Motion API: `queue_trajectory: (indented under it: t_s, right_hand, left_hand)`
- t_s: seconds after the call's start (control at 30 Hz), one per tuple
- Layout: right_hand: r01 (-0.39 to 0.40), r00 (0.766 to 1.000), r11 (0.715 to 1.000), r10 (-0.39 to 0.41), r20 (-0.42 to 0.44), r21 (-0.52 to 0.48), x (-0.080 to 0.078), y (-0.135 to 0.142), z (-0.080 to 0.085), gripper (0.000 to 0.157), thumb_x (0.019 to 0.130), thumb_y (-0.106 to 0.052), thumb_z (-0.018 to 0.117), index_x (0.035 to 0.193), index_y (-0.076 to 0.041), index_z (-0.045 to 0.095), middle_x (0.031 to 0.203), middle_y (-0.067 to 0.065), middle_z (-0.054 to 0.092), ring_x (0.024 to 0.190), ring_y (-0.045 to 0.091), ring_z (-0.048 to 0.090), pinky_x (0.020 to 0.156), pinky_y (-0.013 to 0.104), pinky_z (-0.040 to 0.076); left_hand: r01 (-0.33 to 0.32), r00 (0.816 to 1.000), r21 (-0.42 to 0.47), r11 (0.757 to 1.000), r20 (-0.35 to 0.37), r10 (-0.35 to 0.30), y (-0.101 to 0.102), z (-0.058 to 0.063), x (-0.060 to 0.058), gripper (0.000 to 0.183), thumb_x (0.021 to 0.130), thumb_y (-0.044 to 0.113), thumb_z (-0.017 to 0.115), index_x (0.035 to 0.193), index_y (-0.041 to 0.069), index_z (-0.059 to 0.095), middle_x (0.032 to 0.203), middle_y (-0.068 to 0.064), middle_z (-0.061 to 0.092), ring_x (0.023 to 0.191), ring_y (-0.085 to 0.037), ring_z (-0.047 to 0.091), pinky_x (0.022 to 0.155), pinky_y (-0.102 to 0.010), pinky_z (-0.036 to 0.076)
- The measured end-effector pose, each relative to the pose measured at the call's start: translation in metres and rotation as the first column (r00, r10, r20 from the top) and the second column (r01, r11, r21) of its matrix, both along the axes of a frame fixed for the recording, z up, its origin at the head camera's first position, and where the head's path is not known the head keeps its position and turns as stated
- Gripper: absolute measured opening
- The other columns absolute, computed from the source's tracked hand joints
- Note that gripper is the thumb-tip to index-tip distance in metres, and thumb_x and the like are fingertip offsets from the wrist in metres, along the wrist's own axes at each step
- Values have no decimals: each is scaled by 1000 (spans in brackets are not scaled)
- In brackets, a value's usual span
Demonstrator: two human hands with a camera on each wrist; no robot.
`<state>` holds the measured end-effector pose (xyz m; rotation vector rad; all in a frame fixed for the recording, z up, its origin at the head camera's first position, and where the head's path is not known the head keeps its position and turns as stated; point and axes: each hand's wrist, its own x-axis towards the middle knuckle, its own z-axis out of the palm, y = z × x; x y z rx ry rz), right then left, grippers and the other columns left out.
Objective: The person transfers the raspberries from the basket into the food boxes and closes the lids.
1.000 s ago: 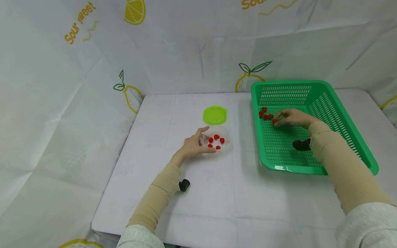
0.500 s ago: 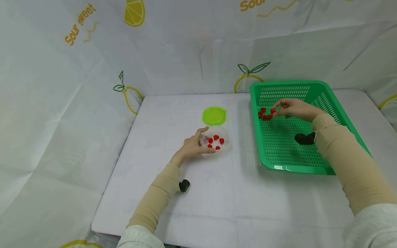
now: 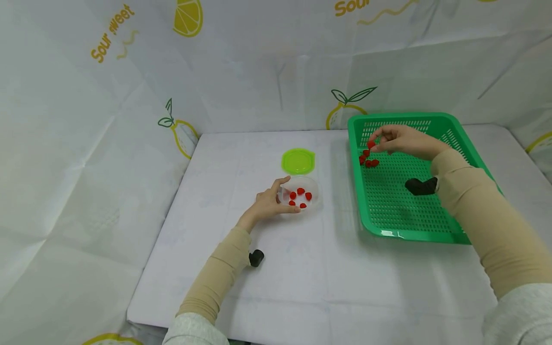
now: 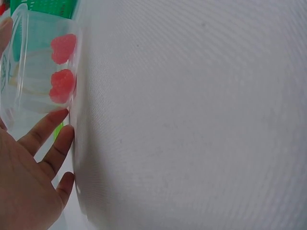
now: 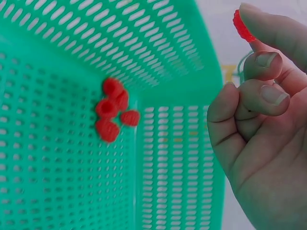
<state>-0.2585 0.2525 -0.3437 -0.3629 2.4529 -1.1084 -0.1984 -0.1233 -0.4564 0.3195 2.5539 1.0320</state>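
My left hand (image 3: 265, 205) holds a small clear plastic container (image 3: 314, 185) on the table, thumb and index finger spread around its sides. Several red raspberries (image 3: 300, 191) lie inside it. In the left wrist view, the remaining fingers of that hand (image 4: 33, 177) rest beside the container wall (image 4: 36, 52). Over the back left part of a green basket (image 3: 363, 211), my right hand (image 3: 407, 141) pinches one raspberry (image 5: 243, 26) between thumb and fingertip. Below it, several more raspberries (image 5: 106, 109) sit clustered in the basket's corner.
A bright green lid (image 3: 298, 161) lies flat just behind the container. The basket has raised, slotted walls and stands at the table's right. A white lemon-print sheet (image 3: 258, 86) hangs behind the table (image 3: 267, 306). Black wrist cameras (image 3: 420, 186) project from both sleeves.
Inside the basket area, my right hand has moved up and to the left, carrying the pinched raspberry above the others. The left hand and container have stayed in place.
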Motion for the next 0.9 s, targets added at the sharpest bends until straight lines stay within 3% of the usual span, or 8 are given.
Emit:
queue_trajectory:
  t_s: [0.2,0.37,0.6,0.9]
  right_hand:
    - [-53,999,998,52,-15,-39,-1,-19,9,36,90,-33,61,117,-11,52,71,-2,48,86,15,55,82,28,44]
    - [-80,997,992,81,8,-97,-3,-39,14,36,88,-31,64,115,-11,52,68,-2,48,75,19,57,82,31,45]
    - [-96,995,989,99,17,-112,-7,-67,14,34,87,-29,65,113,-12,53,66,1,45,65,14,43,63,30,39]
    - [-164,986,975,167,5,-147,-13,-99,4,32,86,-27,66,112,-13,55,70,2,46,75,19,48,77,30,45]
  left_hand:
    - [-10,1000,-10,1000,-1,10,-1,0,0,94,63,62,74,140,49,22,112,-2,53,97,-21,48,89,-41,34]
    - [-4,1000,1,1000,1,4,-1,-1,-1,95,63,62,74,142,47,22,116,-3,52,97,-21,48,89,-43,33]
    - [-4,1000,-1,1000,-2,4,-1,-2,-1,96,64,61,74,143,44,23,117,-2,52,96,-20,49,92,-44,33]
    - [5,1000,8,1000,-11,-5,0,-3,-2,95,64,60,74,143,44,23,118,-3,51,96,-19,50,97,-47,28]
